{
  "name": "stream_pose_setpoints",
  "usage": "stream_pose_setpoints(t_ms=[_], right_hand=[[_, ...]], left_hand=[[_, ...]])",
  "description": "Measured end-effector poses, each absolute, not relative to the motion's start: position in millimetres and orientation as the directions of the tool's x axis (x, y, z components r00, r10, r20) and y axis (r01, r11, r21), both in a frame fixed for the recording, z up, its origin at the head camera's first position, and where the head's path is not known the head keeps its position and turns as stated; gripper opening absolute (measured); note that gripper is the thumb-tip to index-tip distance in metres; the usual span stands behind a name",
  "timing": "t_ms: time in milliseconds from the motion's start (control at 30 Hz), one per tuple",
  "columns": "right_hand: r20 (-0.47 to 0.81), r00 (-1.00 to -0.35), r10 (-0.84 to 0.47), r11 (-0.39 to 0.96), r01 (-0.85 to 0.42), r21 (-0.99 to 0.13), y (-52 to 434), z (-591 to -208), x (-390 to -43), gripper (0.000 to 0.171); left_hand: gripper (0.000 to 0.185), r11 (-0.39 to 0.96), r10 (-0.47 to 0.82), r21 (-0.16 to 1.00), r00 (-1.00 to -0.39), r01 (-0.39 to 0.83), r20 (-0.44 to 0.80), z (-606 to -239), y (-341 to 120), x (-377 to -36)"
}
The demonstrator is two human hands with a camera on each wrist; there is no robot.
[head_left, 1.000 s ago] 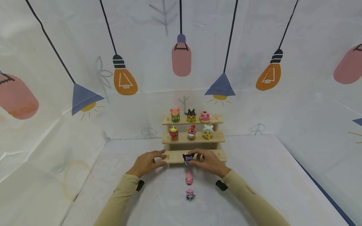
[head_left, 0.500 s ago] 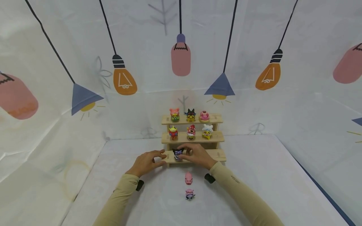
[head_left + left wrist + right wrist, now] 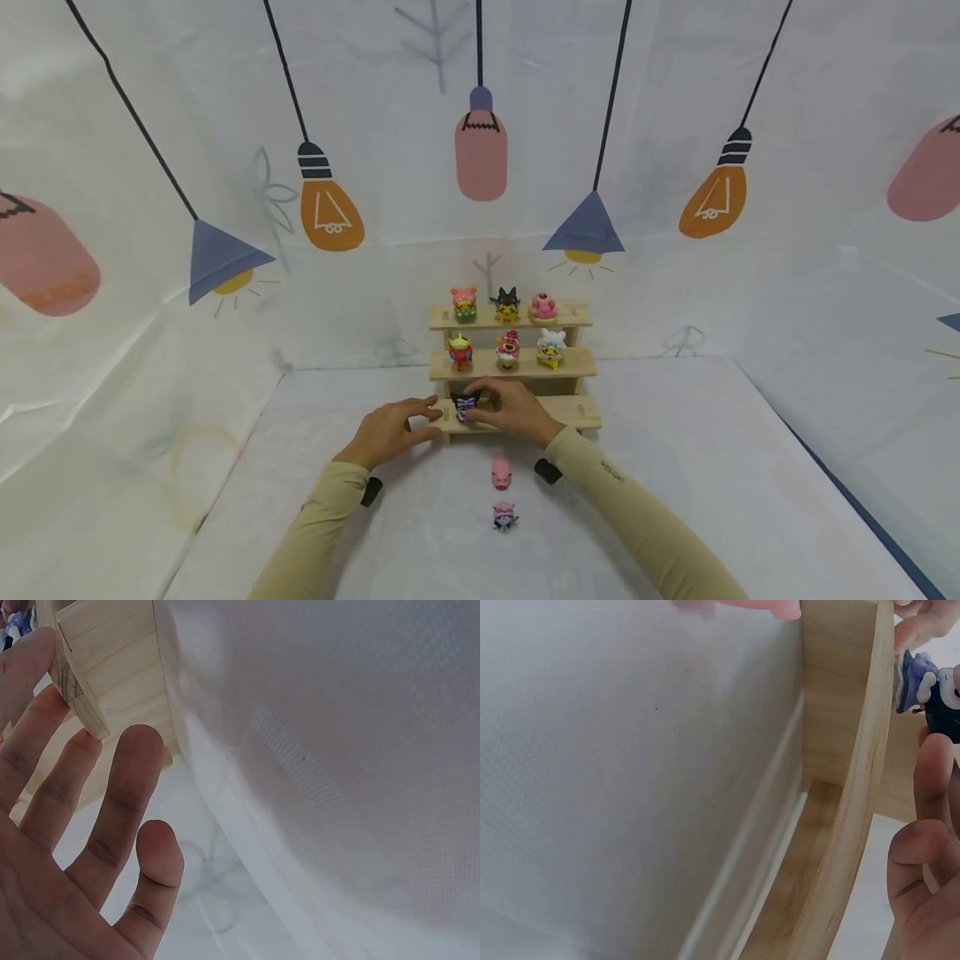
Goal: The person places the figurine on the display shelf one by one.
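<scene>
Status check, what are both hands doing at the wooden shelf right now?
Right hand: grip on black-and-purple figure at bottom shelf, left end. Left hand: fingers straight, steadying shelf's left end. Nothing in the way.

No readable text, labels or numbers anywhere

Place: a staged recording booth, not a lived-in room
Walls: printed cloth backdrop [image 3: 150, 125] with cartoon bulbs and lamps, creased, wrapping three sides
Counter: the counter [image 3: 675, 467] is covered in the same white cloth
Props: small wooden stepped shelf [image 3: 512, 363] with toy figures [image 3: 507, 349] in rows
Gear: cameras worn on head and wrists
</scene>
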State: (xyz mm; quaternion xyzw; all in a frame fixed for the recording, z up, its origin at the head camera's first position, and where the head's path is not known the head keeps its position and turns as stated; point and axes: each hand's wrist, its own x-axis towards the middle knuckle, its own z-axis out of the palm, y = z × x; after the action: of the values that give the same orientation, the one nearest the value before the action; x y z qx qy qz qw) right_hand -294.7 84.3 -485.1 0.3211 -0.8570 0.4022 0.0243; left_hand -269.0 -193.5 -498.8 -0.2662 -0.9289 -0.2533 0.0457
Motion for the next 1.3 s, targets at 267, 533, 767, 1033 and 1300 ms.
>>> stream_pose_setpoints(t_ms=[267, 533, 767, 1033, 1300], right_hand=[[0.278, -0.799, -0.533, 0.484, -0.558, -0.674, 81, -483, -294, 0.033], [0.252, -0.800, -0.544, 0.495, -0.549, -0.673, 81, -482, -291, 0.035], [0.277, -0.781, -0.559, 0.503, -0.585, -0.636, 86, -479, -289, 0.045], [0.391, -0.745, -0.541, 0.454, -0.650, -0.610, 99, -470, -277, 0.048], [0.391, -0.715, -0.580, 0.467, -0.685, -0.560, 122, -474, -257, 0.040]], left_hand=[[0.027, 0.733, 0.472, 0.447, -0.856, 0.513, 0.210, -497, -194, -268], [0.027, 0.734, 0.472, 0.444, -0.856, 0.514, 0.212, -500, -194, -267], [0.025, 0.735, 0.468, 0.440, -0.856, 0.516, 0.221, -502, -195, -269], [0.025, 0.736, 0.469, 0.436, -0.854, 0.518, 0.225, -505, -195, -272], [0.025, 0.731, 0.467, 0.440, -0.853, 0.521, 0.235, -502, -194, -269]])
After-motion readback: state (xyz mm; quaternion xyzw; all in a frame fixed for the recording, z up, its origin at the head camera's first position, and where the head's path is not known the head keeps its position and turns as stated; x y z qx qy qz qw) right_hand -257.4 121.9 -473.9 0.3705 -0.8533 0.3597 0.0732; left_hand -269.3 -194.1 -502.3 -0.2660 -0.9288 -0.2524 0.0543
